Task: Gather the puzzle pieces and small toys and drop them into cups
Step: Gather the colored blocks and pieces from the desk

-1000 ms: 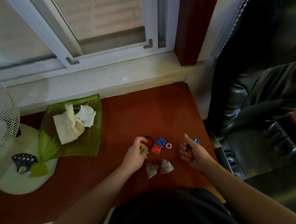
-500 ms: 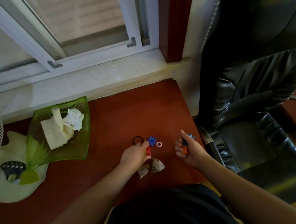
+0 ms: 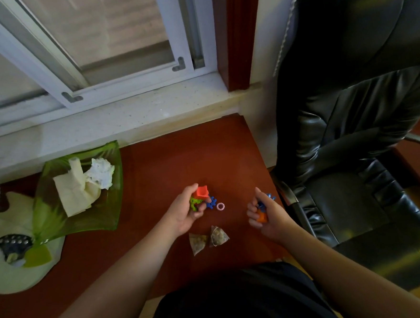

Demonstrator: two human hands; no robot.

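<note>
Nearest, on the tabletop (image 3: 155,167): I see two small clear pouches (image 3: 209,238) of brownish bits lying side by side, between my two wrists and touching neither hand.

Left hand (image 3: 185,214): I have its fingers curled round a red cube-like toy (image 3: 202,192) pinched at the top, with a green puzzle piece (image 3: 195,203) tucked underneath against my palm. The hand is lifted a little off the tabletop.

Right hand (image 3: 265,213): I have its fingers closed on an orange piece (image 3: 261,216) low in the palm and a blue piece (image 3: 270,197) showing near the thumb. How many pieces are inside I cannot tell.

Left to pick up: a blue toothed puzzle piece (image 3: 211,202) lies just beside my left fingertips, and a pink ring (image 3: 220,206) sits just right of it, between my hands.

Cups: none visible from here, so I judge nothing has been dropped in yet.

Progress: I reckon gathering is well under way, with four pieces in hand and two loose; the whole dropping step is left.

Further left: a green glass dish (image 3: 108,215) holds crumpled tissue (image 3: 100,172) and folded paper.

Farthest: a white window sill (image 3: 102,126) runs along the tabletop's back edge; a black leather chair (image 3: 350,124) stands to my right.
</note>
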